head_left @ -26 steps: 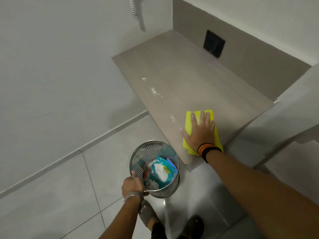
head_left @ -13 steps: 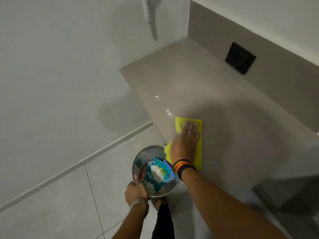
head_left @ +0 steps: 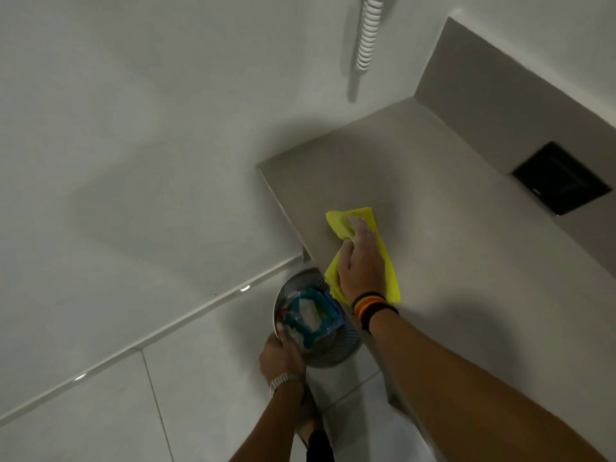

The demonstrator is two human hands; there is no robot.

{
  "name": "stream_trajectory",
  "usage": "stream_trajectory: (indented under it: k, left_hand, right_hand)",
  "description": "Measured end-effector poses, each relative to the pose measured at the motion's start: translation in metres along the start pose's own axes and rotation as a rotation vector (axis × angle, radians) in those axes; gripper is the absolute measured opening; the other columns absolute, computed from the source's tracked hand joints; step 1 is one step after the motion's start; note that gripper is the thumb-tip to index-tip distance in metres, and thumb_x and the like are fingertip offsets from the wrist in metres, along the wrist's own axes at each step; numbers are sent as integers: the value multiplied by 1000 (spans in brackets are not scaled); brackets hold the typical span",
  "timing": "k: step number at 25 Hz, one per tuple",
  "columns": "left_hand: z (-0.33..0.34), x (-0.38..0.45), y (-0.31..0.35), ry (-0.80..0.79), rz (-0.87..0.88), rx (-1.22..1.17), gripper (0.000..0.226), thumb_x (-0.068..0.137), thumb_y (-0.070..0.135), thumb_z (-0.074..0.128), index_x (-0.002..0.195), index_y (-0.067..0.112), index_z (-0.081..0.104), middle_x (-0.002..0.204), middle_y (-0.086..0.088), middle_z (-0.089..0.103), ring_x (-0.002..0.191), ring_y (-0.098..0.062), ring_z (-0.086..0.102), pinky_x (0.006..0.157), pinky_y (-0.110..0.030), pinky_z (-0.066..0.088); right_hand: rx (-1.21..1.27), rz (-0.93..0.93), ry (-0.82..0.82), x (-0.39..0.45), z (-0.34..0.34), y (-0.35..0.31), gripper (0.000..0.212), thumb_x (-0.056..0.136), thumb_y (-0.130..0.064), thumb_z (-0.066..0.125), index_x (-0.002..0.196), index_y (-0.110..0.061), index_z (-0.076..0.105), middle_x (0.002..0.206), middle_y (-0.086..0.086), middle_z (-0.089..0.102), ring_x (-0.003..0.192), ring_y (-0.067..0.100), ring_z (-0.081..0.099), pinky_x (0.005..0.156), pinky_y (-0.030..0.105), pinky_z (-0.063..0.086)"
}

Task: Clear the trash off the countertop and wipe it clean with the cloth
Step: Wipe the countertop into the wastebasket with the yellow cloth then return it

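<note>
My right hand [head_left: 361, 258] presses flat on a yellow cloth [head_left: 386, 261] at the left front edge of the beige countertop [head_left: 466, 261]; the cloth's near corner hangs over the edge. My left hand [head_left: 281, 356] grips the rim of a round metal mesh bin [head_left: 330, 345] held just below that edge. Inside the bin lies trash, with a teal and white wrapper [head_left: 311, 316] on top. No crumbs show on the countertop.
A black wall socket [head_left: 561, 178] sits in the beige backsplash at the right. A white coiled cord [head_left: 368, 31] hangs on the wall above the counter's far corner. Grey tiled floor [head_left: 100, 395] lies to the left, and my shoe shows below the bin.
My right hand has slid the cloth along the front edge toward the far left, over the white crumbs, which no longer show. The bin has come up under the edge with it.
</note>
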State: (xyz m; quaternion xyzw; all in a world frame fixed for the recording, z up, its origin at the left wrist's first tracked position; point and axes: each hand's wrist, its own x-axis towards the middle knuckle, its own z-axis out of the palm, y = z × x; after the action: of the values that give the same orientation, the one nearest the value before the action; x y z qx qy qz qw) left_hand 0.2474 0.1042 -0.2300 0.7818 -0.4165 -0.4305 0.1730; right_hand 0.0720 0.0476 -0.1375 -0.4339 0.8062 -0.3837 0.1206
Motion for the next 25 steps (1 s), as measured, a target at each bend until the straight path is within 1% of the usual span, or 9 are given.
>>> stream_trajectory:
  k: [3, 6, 10, 13, 16, 18, 20, 22, 25]
  left_hand:
    - [-13, 7, 14, 36, 3, -2, 55, 103, 47, 33, 99, 6, 68, 91, -16, 70, 77, -29, 62, 71, -35, 55]
    - [-37, 6, 17, 91, -40, -50, 53, 102, 47, 35, 97, 7, 69, 90, -16, 69, 82, -33, 64, 73, -35, 53]
    - [-61, -1, 15, 89, -141, -108, 48, 101, 50, 35, 85, 16, 65, 84, -13, 68, 79, -34, 66, 75, -43, 60]
    - [-64, -8, 15, 126, -186, -113, 49, 101, 51, 35, 81, 14, 61, 84, -14, 67, 79, -34, 65, 75, -41, 59]
    - [-57, -9, 11, 112, -196, -124, 57, 99, 56, 33, 83, 11, 65, 83, -12, 69, 75, -30, 66, 73, -42, 61]
    - [-47, -4, 6, 109, -190, -105, 56, 96, 61, 32, 78, 18, 63, 81, -13, 69, 73, -33, 68, 69, -48, 63]
    - [-36, 2, -5, 95, -203, -103, 53, 94, 63, 33, 73, 22, 59, 80, -12, 68, 71, -33, 68, 67, -49, 63]
    - [-33, 4, -12, 86, -214, -100, 54, 92, 66, 34, 74, 22, 59, 77, -9, 67, 70, -32, 69, 66, -49, 63]
    - [-33, 11, -21, 78, -212, -106, 58, 89, 71, 31, 75, 22, 61, 76, -7, 68, 69, -30, 70, 64, -48, 63]
  right_hand:
    - [52, -161, -225, -49, 4, -19, 41, 100, -12, 44, 141, -15, 45, 134, 10, 58, 119, 24, 56, 104, 31, 44]
    - [10, -313, -354, -98, 9, -27, 46, 97, -9, 42, 142, -18, 43, 140, 7, 54, 129, 14, 48, 115, 16, 30]
    - [12, -287, -303, -84, 5, -47, 47, 98, -7, 40, 143, -20, 42, 142, 7, 51, 131, 15, 45, 114, 34, 38]
    - [98, -314, -116, -53, -21, -64, 45, 97, -4, 42, 139, -17, 45, 135, 5, 52, 122, 14, 49, 107, 26, 39]
    - [67, -90, 28, -25, -32, -44, 49, 96, -6, 45, 144, -12, 41, 137, 10, 50, 124, 20, 49, 106, 31, 39]
    - [-62, 101, -40, -21, -19, -23, 62, 93, -27, 48, 149, -6, 31, 149, 21, 42, 137, 36, 41, 114, 44, 34]
    - [-256, 127, -94, -24, 4, -12, 80, 89, -47, 50, 152, -3, 25, 158, 23, 29, 146, 40, 27, 119, 49, 24]
    - [-295, 105, -120, -14, 16, -16, 78, 91, -43, 49, 152, -3, 24, 160, 21, 28, 148, 38, 25, 121, 49, 24]
    - [-241, -41, -192, 0, 25, -24, 63, 93, -24, 48, 151, -8, 30, 158, 16, 34, 147, 33, 31, 119, 50, 30]
